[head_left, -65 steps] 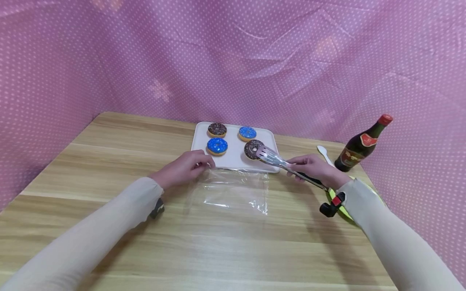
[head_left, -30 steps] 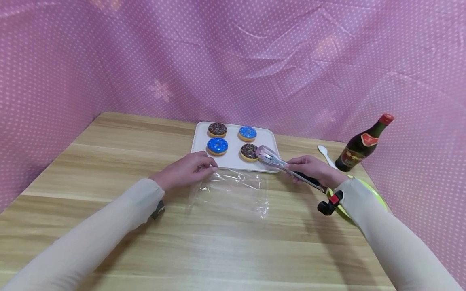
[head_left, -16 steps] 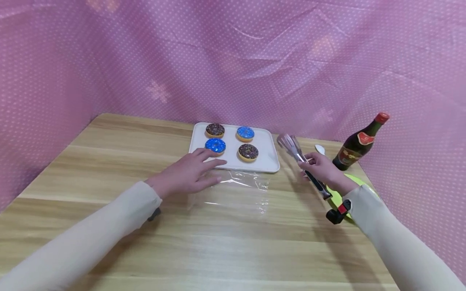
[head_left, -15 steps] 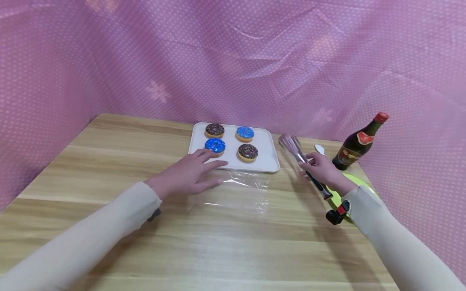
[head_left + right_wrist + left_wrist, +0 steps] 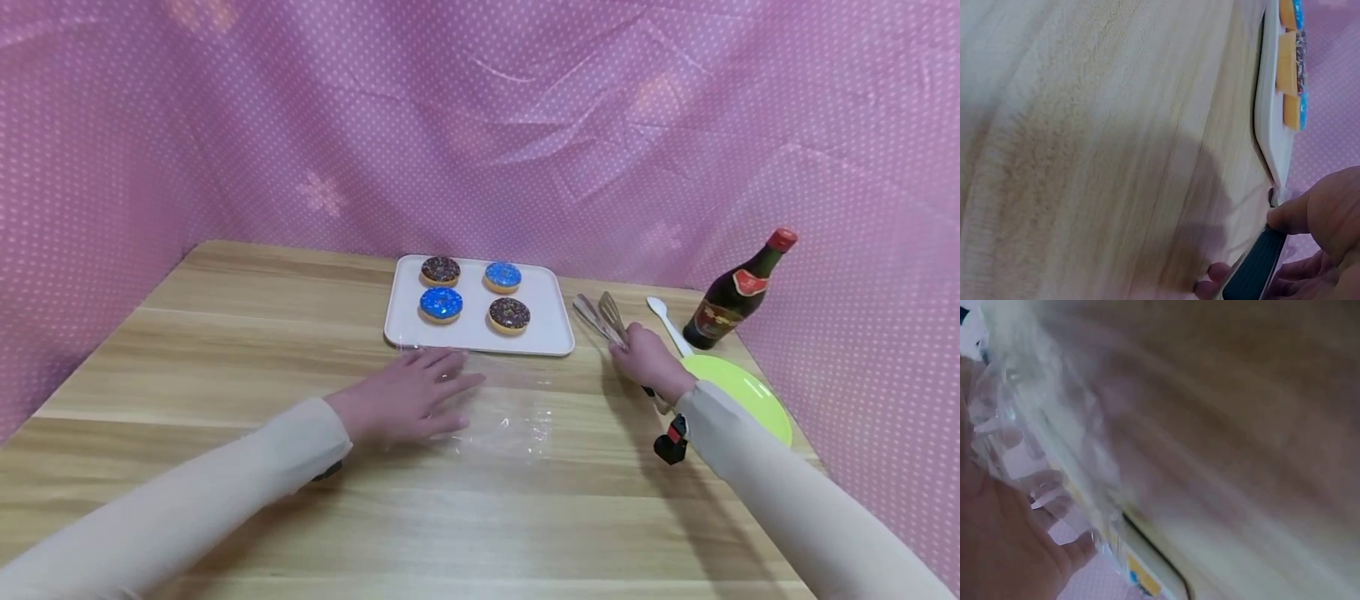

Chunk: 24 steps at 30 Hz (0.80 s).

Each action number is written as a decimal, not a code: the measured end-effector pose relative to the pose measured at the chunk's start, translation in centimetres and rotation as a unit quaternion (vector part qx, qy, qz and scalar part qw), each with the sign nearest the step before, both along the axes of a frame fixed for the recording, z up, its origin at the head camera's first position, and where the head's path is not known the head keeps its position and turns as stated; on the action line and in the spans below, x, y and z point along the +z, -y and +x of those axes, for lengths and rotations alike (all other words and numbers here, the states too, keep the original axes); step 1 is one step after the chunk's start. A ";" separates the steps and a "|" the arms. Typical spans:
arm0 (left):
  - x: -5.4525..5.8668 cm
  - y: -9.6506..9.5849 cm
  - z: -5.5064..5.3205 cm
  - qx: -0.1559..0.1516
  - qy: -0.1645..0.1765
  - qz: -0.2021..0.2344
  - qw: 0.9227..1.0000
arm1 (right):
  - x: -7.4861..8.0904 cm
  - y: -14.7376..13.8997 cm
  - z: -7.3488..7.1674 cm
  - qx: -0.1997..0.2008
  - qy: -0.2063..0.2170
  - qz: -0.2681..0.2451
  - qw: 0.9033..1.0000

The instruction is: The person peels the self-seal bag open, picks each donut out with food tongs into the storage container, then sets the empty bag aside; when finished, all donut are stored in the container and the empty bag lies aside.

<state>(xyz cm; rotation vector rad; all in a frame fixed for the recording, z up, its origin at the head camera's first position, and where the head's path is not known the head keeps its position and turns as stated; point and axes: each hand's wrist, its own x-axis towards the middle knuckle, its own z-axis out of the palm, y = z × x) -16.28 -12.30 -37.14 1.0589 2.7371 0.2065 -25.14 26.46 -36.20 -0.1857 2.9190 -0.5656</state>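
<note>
My left hand (image 5: 408, 398) lies over a clear plastic bag (image 5: 502, 417) with its fingers spread. In the left wrist view the film (image 5: 1054, 437) bunches up against that hand. With my right hand (image 5: 651, 362) I hold metal tongs (image 5: 600, 317) beside the tray, their ends spread and nothing between them. The right wrist view has thumb and fingers around the tongs' dark handle (image 5: 1257, 265). On the white tray (image 5: 551, 329) sit two blue doughnuts, the front one (image 5: 441, 305) at left, and two chocolate doughnuts, the front one (image 5: 509, 316) at right.
A lime-green plate (image 5: 750, 396) lies partly behind my right forearm. Behind it are a white spoon (image 5: 667, 323) and a dark bottle (image 5: 723, 312) with a red cap. A pink dotted curtain (image 5: 480, 150) hangs around the wooden table (image 5: 480, 533).
The tongs have left the front chocolate doughnut, which stays on the tray, and moved right and down, off the tray. My left hand let go of the bag's edge, spread and moved down onto it.
</note>
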 end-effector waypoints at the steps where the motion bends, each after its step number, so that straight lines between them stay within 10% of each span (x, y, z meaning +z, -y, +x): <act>1: -0.2 0.0 0.1 0.002 0.006 0.000 1.000 | 0.1 0.2 0.0 0.000 0.003 0.004 1.000; 24: -0.6 0.6 0.7 0.031 0.050 -0.017 0.998 | 0.1 0.0 -0.3 0.013 0.029 0.077 0.997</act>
